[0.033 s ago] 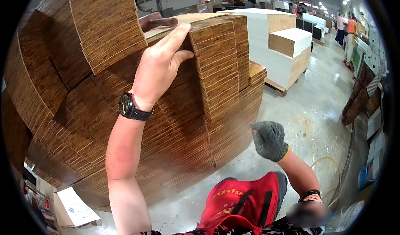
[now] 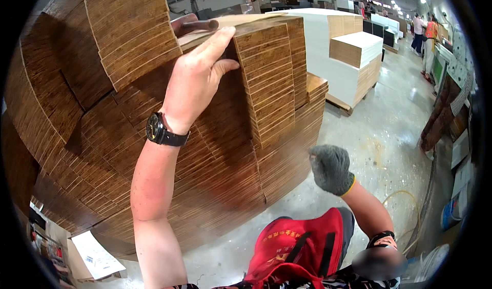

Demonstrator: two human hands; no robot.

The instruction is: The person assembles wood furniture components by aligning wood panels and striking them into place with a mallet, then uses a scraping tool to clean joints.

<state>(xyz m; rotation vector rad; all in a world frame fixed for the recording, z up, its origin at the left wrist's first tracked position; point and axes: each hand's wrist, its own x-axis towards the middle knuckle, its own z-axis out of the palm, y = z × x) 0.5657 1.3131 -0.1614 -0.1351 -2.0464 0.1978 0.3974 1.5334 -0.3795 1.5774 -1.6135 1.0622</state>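
A tall stack of brown wood-grain boards (image 2: 271,78) with pale layered edges fills the left and middle. My bare left hand (image 2: 200,76), with a black watch on the wrist, rests at the upper edge of the stack. Its fingers are stretched together over the edge, with the thumb apart. My right hand (image 2: 332,170), in a grey knit glove, is a closed fist beside the stack's lower right side. What it holds, if anything, is hidden. A pale haze hangs before the boards near it. A dark reddish-brown rod-shaped thing (image 2: 200,25) lies on top, just beyond my left fingers.
White boards (image 2: 318,43) are stacked on a pallet farther back. A yellow hose (image 2: 416,202) curves across the grey floor at right. Two people (image 2: 429,35) stand in the far aisle. Printed paper (image 2: 95,255) lies at lower left. My red apron (image 2: 297,243) shows below.
My gloved right hand has shifted slightly upward. My left hand stays at the stack's edge.
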